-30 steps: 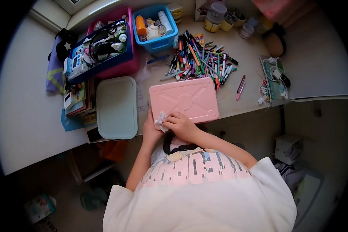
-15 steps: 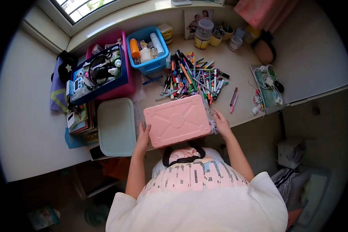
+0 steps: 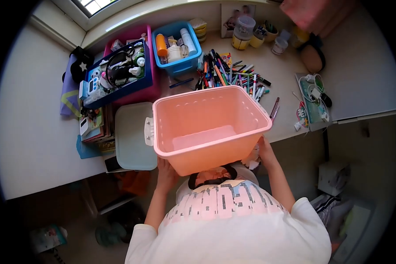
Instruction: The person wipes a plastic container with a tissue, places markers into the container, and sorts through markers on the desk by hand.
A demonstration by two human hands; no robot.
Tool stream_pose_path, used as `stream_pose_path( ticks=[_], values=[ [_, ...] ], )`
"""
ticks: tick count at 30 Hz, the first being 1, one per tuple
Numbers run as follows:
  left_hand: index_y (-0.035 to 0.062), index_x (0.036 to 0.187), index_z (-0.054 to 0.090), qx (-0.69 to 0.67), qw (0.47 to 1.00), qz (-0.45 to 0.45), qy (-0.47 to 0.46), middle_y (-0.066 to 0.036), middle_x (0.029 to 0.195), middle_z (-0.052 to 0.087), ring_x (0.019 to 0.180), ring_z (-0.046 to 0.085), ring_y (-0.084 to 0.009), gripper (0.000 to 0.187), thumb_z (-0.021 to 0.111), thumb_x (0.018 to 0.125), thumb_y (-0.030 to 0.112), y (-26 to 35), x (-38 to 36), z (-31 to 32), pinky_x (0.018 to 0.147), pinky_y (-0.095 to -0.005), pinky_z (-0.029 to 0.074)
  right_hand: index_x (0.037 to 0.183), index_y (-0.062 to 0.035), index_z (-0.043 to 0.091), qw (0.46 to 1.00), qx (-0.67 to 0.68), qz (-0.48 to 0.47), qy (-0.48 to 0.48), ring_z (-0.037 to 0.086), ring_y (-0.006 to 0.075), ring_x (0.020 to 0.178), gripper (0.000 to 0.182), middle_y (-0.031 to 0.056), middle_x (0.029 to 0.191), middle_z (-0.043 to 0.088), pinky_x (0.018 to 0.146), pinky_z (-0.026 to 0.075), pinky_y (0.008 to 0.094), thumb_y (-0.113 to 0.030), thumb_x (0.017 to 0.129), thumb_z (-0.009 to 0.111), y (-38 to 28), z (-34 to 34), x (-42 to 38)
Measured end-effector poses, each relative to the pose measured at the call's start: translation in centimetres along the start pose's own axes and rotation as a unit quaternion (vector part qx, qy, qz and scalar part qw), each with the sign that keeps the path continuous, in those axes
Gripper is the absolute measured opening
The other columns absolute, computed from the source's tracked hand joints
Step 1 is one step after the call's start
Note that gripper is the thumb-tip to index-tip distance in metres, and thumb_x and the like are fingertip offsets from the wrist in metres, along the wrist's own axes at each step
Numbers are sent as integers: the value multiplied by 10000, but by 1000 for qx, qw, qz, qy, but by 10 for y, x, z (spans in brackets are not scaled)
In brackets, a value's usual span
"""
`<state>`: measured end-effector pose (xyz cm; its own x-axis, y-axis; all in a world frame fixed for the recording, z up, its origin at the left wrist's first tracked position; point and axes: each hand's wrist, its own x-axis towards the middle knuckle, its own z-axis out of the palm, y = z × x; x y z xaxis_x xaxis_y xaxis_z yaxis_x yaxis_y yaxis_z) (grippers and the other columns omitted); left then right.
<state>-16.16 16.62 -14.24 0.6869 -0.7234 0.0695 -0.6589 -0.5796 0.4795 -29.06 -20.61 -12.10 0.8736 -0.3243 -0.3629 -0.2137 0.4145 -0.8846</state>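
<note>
A pink plastic storage bin [image 3: 207, 159] is held up in front of my body with its open top toward me, and nothing lies inside it. My left hand [image 3: 166, 174] supports the lower left side, below a white latch [image 3: 149, 131]. At the lower right side is my right hand [image 3: 265, 150], its fingers partly hidden by the bin. Behind the bin, a heap of markers and pens [image 3: 226, 72] lies on the desk, partly covered from view. A pale green lid [image 3: 134, 136] rests flat beside the bin on the left.
On the left stand a blue box of odds and ends [image 3: 119, 94] inside a pink bin [image 3: 149, 90], and a light blue basket of bottles [image 3: 180, 68]. Two pens [image 3: 275, 108] lie to the right, near a booklet with white cables [image 3: 310, 101]. Cups [image 3: 242, 33] line the back.
The pink bin has turned over: its ribbed underside faced me before, and now its open top does. My hands have moved lower along its sides. The view has shifted slightly.
</note>
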Motion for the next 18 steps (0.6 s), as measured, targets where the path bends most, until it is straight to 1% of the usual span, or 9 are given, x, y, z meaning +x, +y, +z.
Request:
stream_pose_path(
  ticks=[2, 4, 5, 9, 12, 13, 15, 16, 18],
  values=[
    [76, 1457, 387, 11, 1000, 3, -2, -174, 1562, 239, 1459, 142, -447, 678, 646, 832, 108, 0, -8, 12, 1164, -591, 166, 1379, -24, 501, 998, -57, -40, 9, 619, 139, 978, 620, 94, 1127, 675, 892, 473, 287, -378, 906, 691, 5, 2, 6],
    [85, 1459, 392, 17, 1000, -5, -25, -178, 1556, 260, 1460, 128, -458, 667, 630, 836, 99, -8, -26, 34, 1149, -621, 174, 1390, -72, 499, 926, -374, -23, -51, 638, 165, 923, 737, 115, 1118, 688, 853, 497, 310, -202, 741, 823, -9, 18, 0],
    [85, 1459, 392, 16, 1000, -8, -25, -178, 1556, 260, 1460, 128, -458, 667, 630, 836, 99, -13, -35, 40, 1149, -621, 174, 1421, -87, 473, 920, -386, 29, -64, 645, 185, 871, 887, 130, 1114, 682, 819, 515, 325, -269, 657, 886, 3, 13, 3],
    [82, 1438, 412, -15, 992, -71, -101, -176, 1506, 349, 1438, 199, -454, 647, 655, 842, 148, -29, -56, 44, 1129, -641, 192, 1485, -128, 411, 909, -417, -10, -6, 648, 194, 818, 954, 130, 1067, 692, 788, 526, 329, -281, 669, 881, 35, 24, -4],
    [71, 1408, 452, -4, 980, -82, -179, -169, 1467, 412, 1417, 307, -386, 574, 627, 863, 98, -20, -73, 42, 1106, -563, 312, 1441, -116, 455, 922, -386, -24, 27, 663, 240, 818, 882, 143, 1056, 695, 787, 533, 344, -279, 682, 873, 56, 16, -10],
    [60, 1380, 482, -176, 951, -215, -132, -157, 1437, 454, 1382, 373, -341, 506, 593, 887, 70, -12, -83, 48, 1072, -501, 370, 1441, -116, 455, 922, -386, -25, 27, 663, 240, 818, 882, 143, 1056, 695, 787, 533, 344, -279, 682, 873, 60, 14, -15],
    [47, 1338, 523, -401, 830, -382, -71, -138, 1375, 532, 1286, 508, -260, 381, 527, 957, 55, -9, -83, 51, 976, -360, 482, 1332, -91, 547, 901, -430, 5, 57, 678, 295, 874, 710, 162, 1074, 690, 800, 537, 358, -250, 708, 848, 67, 13, -24],
    [47, 1407, 443, -563, 713, -415, 53, -130, 1379, 531, 1285, 509, -234, 456, 561, 972, 112, -7, -79, 49, 1029, -390, 443, 1332, -91, 547, 901, -429, 5, 58, 678, 295, 874, 710, 162, 1074, 690, 800, 537, 358, -250, 708, 848, 74, 12, -25],
    [76, 1492, 314, -818, 434, -287, 247, -147, 1421, 487, 1308, 470, -222, 591, 580, 965, 114, 3, -62, 31, 1071, -405, 402, 1207, -77, 615, 865, -487, -92, 81, 673, 343, 937, 519, 172, 1089, 685, 811, 537, 366, -206, 742, 807, 86, 9, -27]
  ],
)
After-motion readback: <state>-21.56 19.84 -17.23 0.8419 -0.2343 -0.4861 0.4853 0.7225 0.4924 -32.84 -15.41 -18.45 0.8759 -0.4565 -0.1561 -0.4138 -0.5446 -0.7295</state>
